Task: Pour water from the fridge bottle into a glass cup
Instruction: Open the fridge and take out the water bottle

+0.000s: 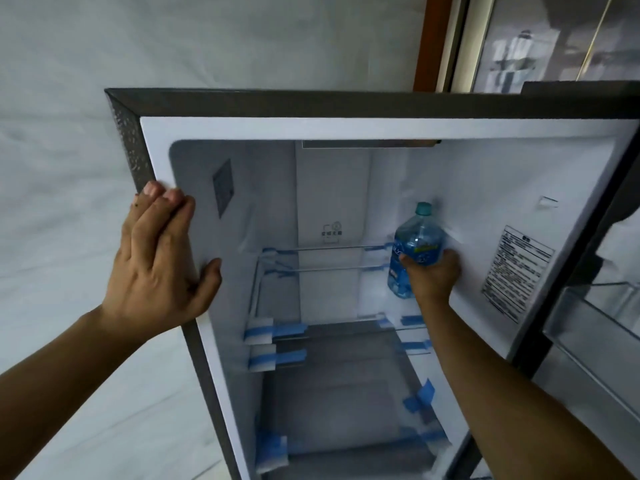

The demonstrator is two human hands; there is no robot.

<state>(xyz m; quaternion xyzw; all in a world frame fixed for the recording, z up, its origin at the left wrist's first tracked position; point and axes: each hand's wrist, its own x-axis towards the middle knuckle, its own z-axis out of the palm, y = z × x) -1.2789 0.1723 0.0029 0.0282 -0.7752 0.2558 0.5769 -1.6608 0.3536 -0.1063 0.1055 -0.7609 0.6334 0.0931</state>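
Note:
The fridge (346, 128) stands open in front of me, white inside. A blue plastic water bottle (417, 242) with a teal cap stands upright on the upper wire shelf at the right. My right hand (433, 275) reaches in and is wrapped around the bottle's middle. My left hand (159, 251) lies flat on the fridge's left front edge, fingers over the dark frame. No glass cup is in view.
Wire shelves (329, 259) are held with blue tape and are bare apart from the bottle. The open fridge door (595, 327) with its door bin hangs at the right. A white wall fills the left; a wooden-framed cabinet sits above right.

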